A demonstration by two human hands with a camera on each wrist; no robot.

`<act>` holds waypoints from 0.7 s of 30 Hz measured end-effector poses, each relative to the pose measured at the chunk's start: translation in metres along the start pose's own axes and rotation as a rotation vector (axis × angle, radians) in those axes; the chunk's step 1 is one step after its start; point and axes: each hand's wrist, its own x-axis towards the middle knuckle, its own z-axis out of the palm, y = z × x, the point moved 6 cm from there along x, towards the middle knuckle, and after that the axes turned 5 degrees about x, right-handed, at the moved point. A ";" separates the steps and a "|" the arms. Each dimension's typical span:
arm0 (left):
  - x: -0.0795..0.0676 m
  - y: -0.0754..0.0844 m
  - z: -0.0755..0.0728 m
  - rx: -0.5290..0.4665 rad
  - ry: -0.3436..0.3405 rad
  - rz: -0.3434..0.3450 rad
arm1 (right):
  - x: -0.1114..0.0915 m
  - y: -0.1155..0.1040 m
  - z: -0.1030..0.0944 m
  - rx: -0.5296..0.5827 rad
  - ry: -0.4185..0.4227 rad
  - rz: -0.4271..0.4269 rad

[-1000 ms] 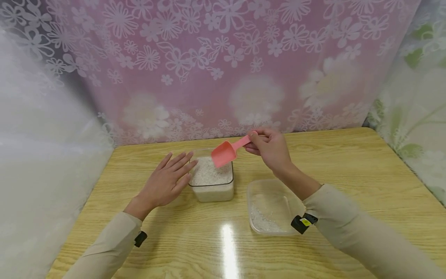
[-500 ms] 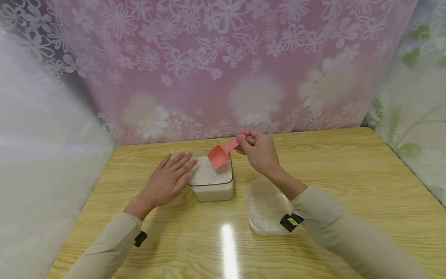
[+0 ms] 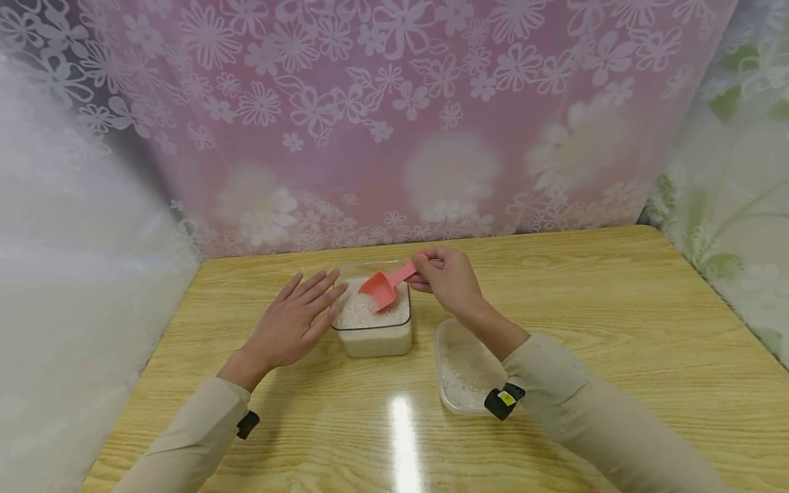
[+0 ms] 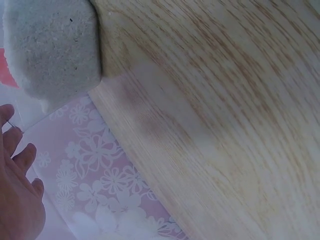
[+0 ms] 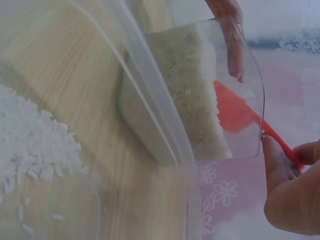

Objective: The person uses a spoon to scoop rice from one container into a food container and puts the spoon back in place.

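Note:
My right hand pinches the handle of a pink scoop, whose tip dips into white rice. The rice fills much of a clear square container with a dark rim. In the right wrist view, the scoop shows through the container wall, its front edge at the rice surface. My left hand lies with straight, spread fingers against the container's left rim. In the left wrist view, only part of that left hand shows at the edge, beside the rice-filled container.
A second clear plastic container with a little loose rice stands nearer, under my right forearm. Both stand on a wood-grain table. A pink floral curtain hangs behind the table's far edge.
My right hand has moved left and down, bringing the scoop from above the container into the rice. The left hand has stayed at the rim.

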 end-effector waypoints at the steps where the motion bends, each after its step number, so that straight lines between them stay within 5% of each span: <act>1: 0.000 0.000 0.000 0.001 0.000 0.000 | 0.000 0.002 -0.001 0.011 0.003 0.010; 21: 0.000 -0.002 0.001 0.003 -0.001 0.007 | -0.002 0.007 0.001 0.068 -0.016 0.102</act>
